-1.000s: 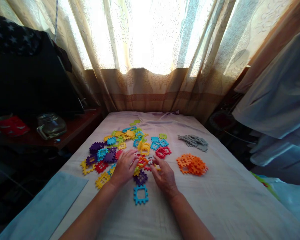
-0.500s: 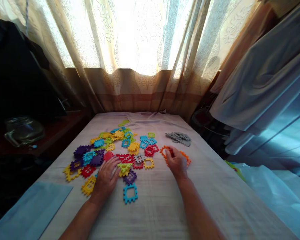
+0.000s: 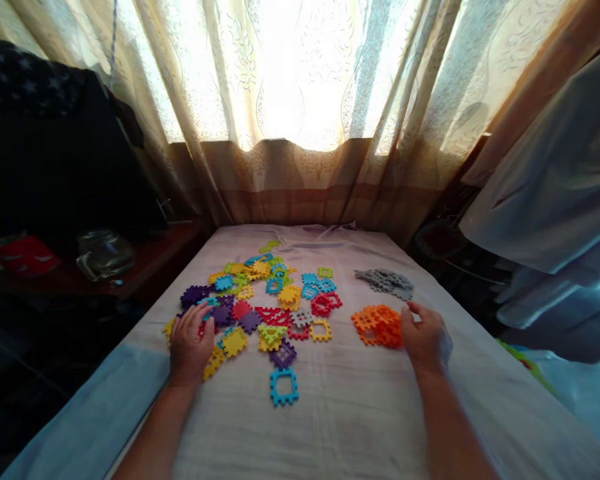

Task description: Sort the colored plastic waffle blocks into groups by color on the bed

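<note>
My left hand (image 3: 193,340) rests over the left edge of a mixed pile of toothed plastic building tiles, fingers spread. Red and yellow tiles lie partly hidden beneath it. Just right of its thumb is a solid yellow tile (image 3: 235,341), with purple tiles (image 3: 223,315) above. On the other side, my right hand (image 3: 425,337) is beside a heap of orange tiles (image 3: 377,325), its fingertips at the heap's right edge. Its fingers are bent, thumb and forefinger apart, with no tile visible between them. A blue square frame tile (image 3: 283,387) lies nearest me.
Grey tiles (image 3: 385,283) form a separate heap behind the orange one. Red, blue, green and yellow tiles spread across the middle of the pale sheet (image 3: 340,427). A light blue cloth (image 3: 105,407) covers the left corner. A glass jug (image 3: 105,255) stands at far left.
My left hand has moved left across the pile, uncovering yellow and purple tiles. My right hand has shifted right, off the orange tiles, which now form a fuller heap. The view has turned left.
</note>
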Demonstrator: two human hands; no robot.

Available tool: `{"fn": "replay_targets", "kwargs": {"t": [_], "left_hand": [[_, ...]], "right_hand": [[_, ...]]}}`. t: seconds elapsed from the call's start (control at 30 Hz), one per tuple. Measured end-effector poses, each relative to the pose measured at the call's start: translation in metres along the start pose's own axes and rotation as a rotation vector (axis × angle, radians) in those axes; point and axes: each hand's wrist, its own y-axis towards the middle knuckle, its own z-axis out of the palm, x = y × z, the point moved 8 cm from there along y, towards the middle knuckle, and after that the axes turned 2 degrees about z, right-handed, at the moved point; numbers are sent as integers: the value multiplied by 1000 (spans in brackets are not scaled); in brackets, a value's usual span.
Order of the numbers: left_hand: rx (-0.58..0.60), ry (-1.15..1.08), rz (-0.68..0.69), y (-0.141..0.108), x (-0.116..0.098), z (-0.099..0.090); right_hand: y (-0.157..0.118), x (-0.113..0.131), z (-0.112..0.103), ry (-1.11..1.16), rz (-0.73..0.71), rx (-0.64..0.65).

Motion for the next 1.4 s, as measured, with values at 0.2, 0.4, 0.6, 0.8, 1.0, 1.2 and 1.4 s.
{"fn": "replay_targets", "kwargs": {"t": [0.2,0.4,0.6,0.8,1.0,1.2,1.4], "left_hand": [[238,187,-265,-4,58,22],[487,182,-302,-14,19,49],[620,52,-157,-20,-55,59],[749,-114,109,-36,-106,54],[864,-256,350,-58,-139,57],[786,-144,320,-47,-137,72],[538,-16,255,-29,-128,69]], "right_hand": [[-20,57,-2,205,-295,-37],[-65,108,26,330,-511,170],[-95,125,42,384,-601,308],[-105,127,51,410,-598,379],[-105,125,54,441,-541,409],[-104,125,54,441,-549,411],[-102,122,54,433,-518,380]]}}
